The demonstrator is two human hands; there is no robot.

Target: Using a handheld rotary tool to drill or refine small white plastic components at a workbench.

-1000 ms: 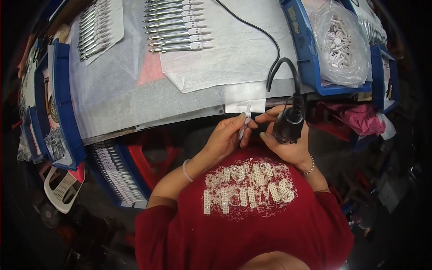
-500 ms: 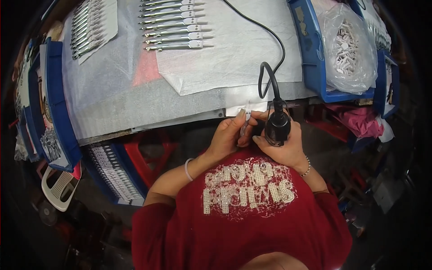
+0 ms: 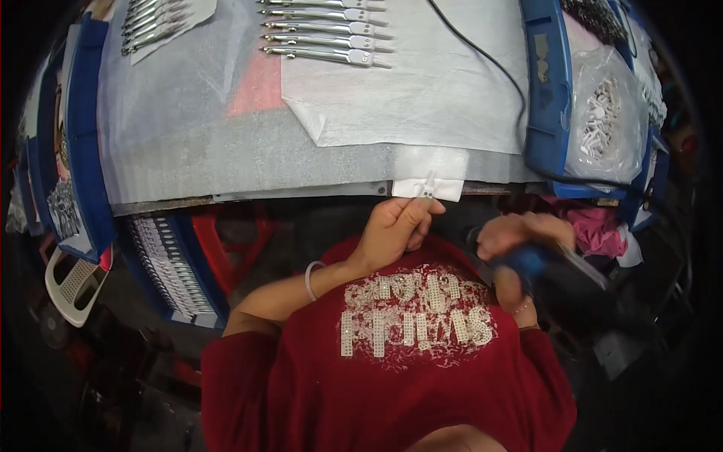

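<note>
My left hand (image 3: 399, 230) is closed near the table's front edge, pinching a drawing compass by its white head (image 3: 428, 193). The thin tip of that head points away from me over a small white pad (image 3: 407, 187); my fingers hide the legs. To the right, off the table edge, my right hand (image 3: 506, 235) is smeared by motion. It grips a dark corded electric screwdriver (image 3: 553, 275), also blurred, with a bluish patch near the fingers. The screwdriver is tilted and well apart from the compass.
Several finished-looking compasses (image 3: 320, 54) lie in a row on white sheeting, with more at the far left. At right, a blue bin (image 3: 546, 113) borders a bag of small white parts (image 3: 601, 120). A black cord (image 3: 493, 62) crosses the table. Blue trays (image 3: 86, 135) stand left.
My right hand has swung the screwdriver away from the compass to the right, and its cord has shifted right too. My left hand still holds the compass at the table edge.
</note>
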